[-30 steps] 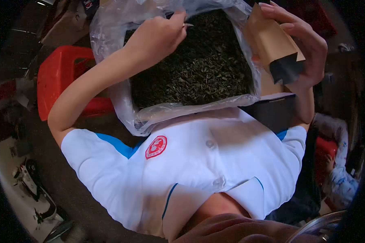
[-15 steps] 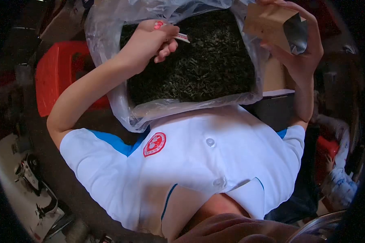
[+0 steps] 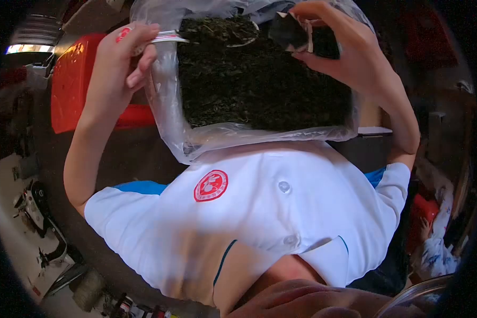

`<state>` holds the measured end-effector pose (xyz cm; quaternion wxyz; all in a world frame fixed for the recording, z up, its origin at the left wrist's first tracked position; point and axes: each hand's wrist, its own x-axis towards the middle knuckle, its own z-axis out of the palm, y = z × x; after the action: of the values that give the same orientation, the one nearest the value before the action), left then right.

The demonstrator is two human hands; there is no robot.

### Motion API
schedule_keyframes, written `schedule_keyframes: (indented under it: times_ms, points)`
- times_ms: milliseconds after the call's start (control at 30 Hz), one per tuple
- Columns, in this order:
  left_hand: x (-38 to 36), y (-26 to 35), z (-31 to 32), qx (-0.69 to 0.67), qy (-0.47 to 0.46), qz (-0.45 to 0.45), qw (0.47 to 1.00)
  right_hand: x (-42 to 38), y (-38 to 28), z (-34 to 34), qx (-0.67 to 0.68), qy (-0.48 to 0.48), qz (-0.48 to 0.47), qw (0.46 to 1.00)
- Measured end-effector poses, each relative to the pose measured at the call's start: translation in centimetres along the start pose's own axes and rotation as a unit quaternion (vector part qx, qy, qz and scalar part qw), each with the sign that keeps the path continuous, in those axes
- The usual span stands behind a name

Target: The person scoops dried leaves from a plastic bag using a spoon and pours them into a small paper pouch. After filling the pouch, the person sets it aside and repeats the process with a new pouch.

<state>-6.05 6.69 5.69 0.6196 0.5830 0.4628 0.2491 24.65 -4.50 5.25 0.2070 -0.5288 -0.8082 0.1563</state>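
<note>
My left hand is closed around the pale handle of a scoop. Dark dried leaves, which look like tea, are heaped on the scoop, and its white rim shows at the right end. My right hand grips a small brown paper bag with a silvery lining. The bag's mouth faces left, a short way from the scoop's rim. Both hands are above a large clear plastic liner bag full of the same loose leaves.
A red plastic stool or chair stands to the left of the leaves. A cardboard box edge shows at the right. A scooter is at lower left. Another person's sleeve appears at far right.
My left hand has moved left and drawn the scoop up out of the leaves, now heaped. My right hand has brought the paper bag left and turned its mouth towards the scoop.
</note>
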Motion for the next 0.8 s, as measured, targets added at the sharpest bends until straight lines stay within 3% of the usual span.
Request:
schedule_keyframes:
  times_ms: [67, 167, 367, 433, 567, 700, 800]
  points:
    - [-0.4, 0.6, -0.4, -0.012, 0.000, 0.011, 1.000, 1.1, -1.2, 0.4, 0.002, -0.038, 0.089, 0.995]
    - [-0.8, 0.8, -0.8, -0.037, -0.018, 0.023, 0.999, 2.9, -1.5, 0.3, 0.016, -0.109, 0.142, 0.984]
    - [-0.8, 1.3, 0.7, -0.014, -0.012, 0.019, 1.000, 2.6, -0.9, 1.1, 0.046, -0.059, 0.062, 0.995]
    - [-0.3, 1.7, 0.3, -0.004, -0.037, 0.033, 0.999, 2.4, -1.1, 0.6, 0.058, -0.060, 0.079, 0.993]
    - [0.4, 1.9, 0.7, 0.102, 0.002, 0.058, 0.993, 2.4, -1.1, 0.6, 0.103, -0.080, 0.122, 0.984]
    - [1.0, 3.6, 1.6, 0.193, -0.001, 0.062, 0.979, 2.6, -1.0, 0.8, 0.048, -0.093, 0.134, 0.985]
    - [0.7, 6.0, 3.2, 0.229, 0.002, 0.026, 0.973, 2.5, -1.3, 1.0, 0.047, -0.078, 0.128, 0.988]
